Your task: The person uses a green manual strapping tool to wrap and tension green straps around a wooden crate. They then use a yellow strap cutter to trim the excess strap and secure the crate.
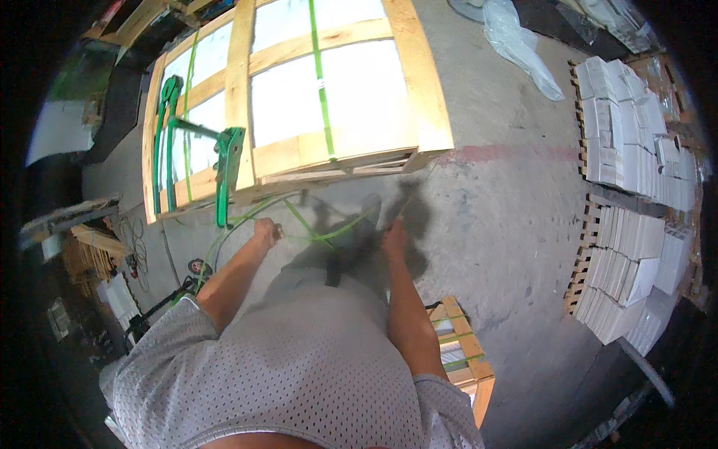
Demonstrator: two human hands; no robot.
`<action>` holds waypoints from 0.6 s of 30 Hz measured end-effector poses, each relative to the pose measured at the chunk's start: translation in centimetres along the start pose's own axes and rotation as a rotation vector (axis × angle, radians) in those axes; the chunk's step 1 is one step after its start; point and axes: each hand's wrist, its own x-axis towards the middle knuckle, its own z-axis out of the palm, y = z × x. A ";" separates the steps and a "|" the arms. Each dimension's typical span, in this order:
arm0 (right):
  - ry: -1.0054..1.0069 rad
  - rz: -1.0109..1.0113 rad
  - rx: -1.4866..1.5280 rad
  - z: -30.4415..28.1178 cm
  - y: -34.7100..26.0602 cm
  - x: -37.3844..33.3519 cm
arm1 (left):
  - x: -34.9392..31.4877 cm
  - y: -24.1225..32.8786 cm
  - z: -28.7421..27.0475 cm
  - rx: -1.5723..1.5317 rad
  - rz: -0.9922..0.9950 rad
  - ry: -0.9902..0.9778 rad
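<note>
In front of me stands a wooden crate (pixel 310 146) with pale panels and green straps around it. A green strapping tool (pixel 228 161) with long handles rests on its left part. My left hand (pixel 265 233) is closed beside the crate's lower edge, on a loose green strap (pixel 329 236). That strap bends in a loop between my hands. Farther right, the fingers of my right hand (pixel 394 238) are closed on a thin strip (pixel 408 200) that rises toward the crate's corner. Whether this strip belongs to the same strap, I cannot tell.
A smaller strapped wooden crate (pixel 470 352) stands close by my right elbow. Stacks of white slabs or boxes (pixel 624 123) sit on pallets along the right. Clear plastic sheeting (pixel 516 49) lies on the floor beyond. Cables (pixel 136 243) trail at the left.
</note>
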 end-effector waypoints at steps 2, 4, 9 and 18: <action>0.028 -0.169 -0.107 2.1 2.0 -1.3 | -2.2 0.9 -0.2 -0.851 -0.466 0.275; -0.022 -0.093 -0.043 3.4 4.3 -2.1 | -4.5 1.6 -0.9 -0.842 -0.465 0.327; -0.135 -0.516 -0.066 3.1 4.6 -6.5 | -7.4 -1.4 -2.1 -0.602 -0.245 0.359; -0.171 0.517 0.663 6.1 -3.5 -16.0 | -13.0 -2.1 -10.8 -0.723 -0.249 0.373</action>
